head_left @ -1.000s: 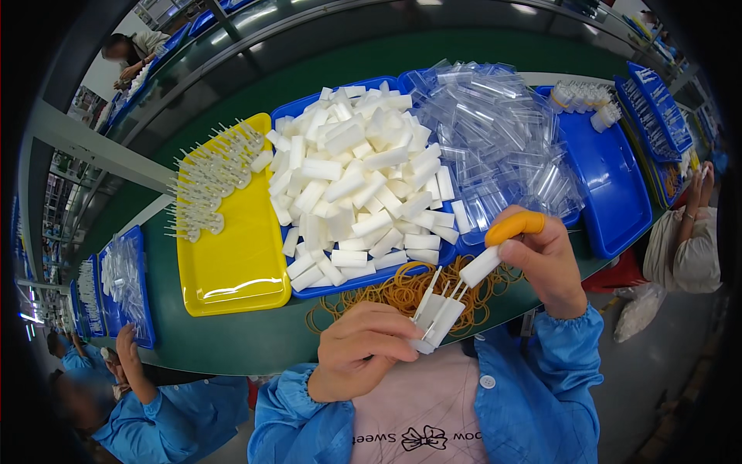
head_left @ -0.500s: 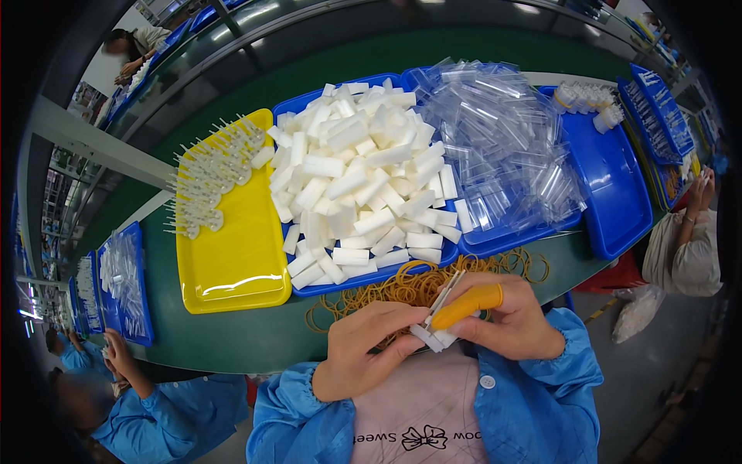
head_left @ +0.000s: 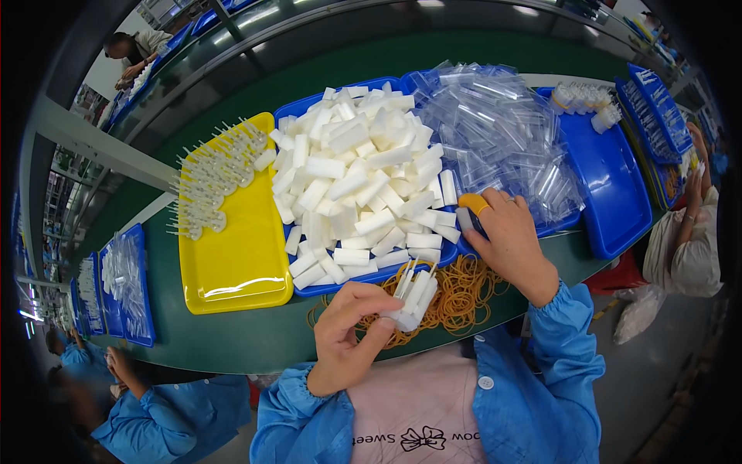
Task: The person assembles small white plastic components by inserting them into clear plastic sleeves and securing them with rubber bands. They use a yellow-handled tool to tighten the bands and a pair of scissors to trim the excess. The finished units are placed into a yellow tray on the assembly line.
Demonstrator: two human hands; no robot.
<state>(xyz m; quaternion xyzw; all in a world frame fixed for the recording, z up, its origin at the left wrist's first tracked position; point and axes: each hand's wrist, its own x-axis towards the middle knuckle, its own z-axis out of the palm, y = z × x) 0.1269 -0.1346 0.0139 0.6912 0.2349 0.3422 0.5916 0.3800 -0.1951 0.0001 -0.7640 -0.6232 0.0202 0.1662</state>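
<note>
Left of the grip lies a yellow plastic tray (head_left: 236,267). The left hand (head_left: 338,344) pinches a white pronged plastic holder (head_left: 400,319) bearing white foam cylinders (head_left: 421,296); a slack pinch could drop it among the tan rubber bands (head_left: 466,298) alongside. Rightward, the right hand (head_left: 516,240) meets a pale oblong block (head_left: 464,220); whether clasped, I cannot tell.

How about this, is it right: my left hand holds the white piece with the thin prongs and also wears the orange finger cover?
Not quite: in the head view, the orange finger cover is on your right hand instead. Your left hand does hold the white piece with the thin prongs.
</note>
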